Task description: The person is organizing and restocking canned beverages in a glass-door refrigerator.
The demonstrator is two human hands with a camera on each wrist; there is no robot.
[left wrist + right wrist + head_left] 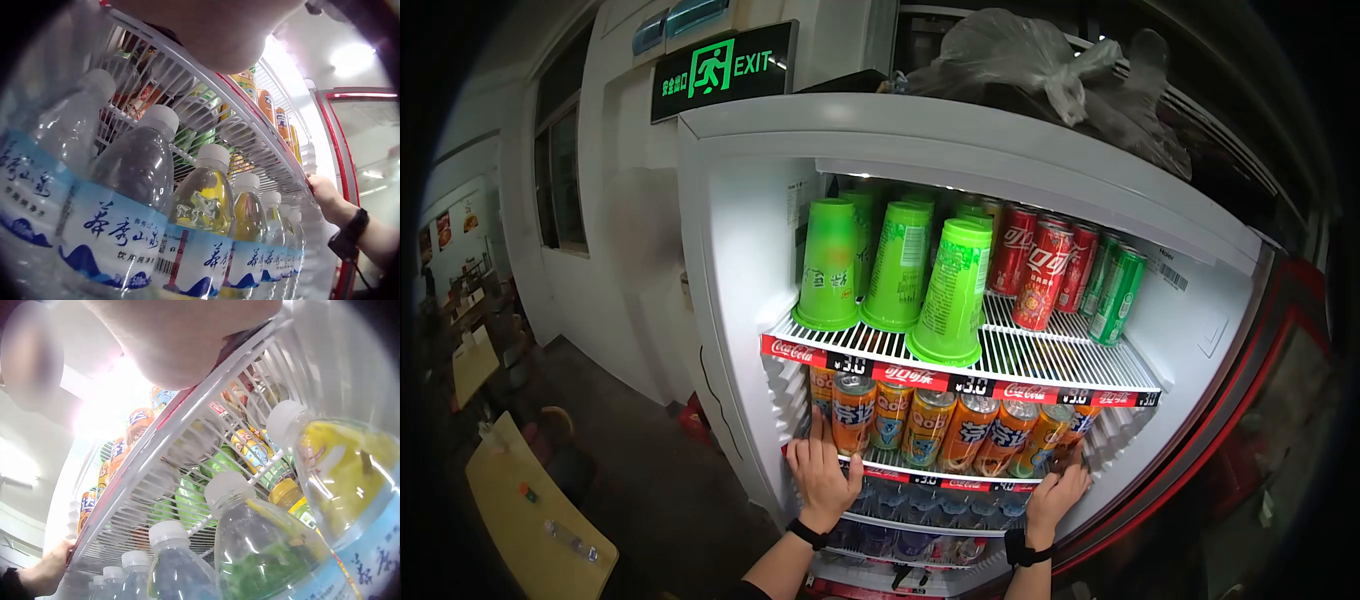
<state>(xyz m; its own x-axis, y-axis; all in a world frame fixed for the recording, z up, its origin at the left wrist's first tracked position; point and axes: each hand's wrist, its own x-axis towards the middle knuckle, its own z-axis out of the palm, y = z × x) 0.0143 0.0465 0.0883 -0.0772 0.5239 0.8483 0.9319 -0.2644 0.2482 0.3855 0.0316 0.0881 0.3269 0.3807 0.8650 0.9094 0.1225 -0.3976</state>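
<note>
I face an open drinks fridge (730, 260). My left hand (820, 480) lies with its fingers stretched up against the left front of the second wire shelf (940, 483), touching the orange cans (945, 430). My right hand (1060, 490) rests the same way at the shelf's right front corner. The left wrist view looks up under this shelf (250, 125) across a row of water bottles (125, 206) to the right hand (322, 190) at its far end. From the right wrist, the shelf (162, 456), bottles (262, 550) and the left hand (53, 569) show.
The top shelf carries upside-down green cups (900, 265), red cola cans (1040, 265) and green cans (1115, 295). The red-framed fridge door (1260, 420) stands open at the right. Plastic bags (1040, 70) lie on top. A yellow table (530, 510) stands at lower left.
</note>
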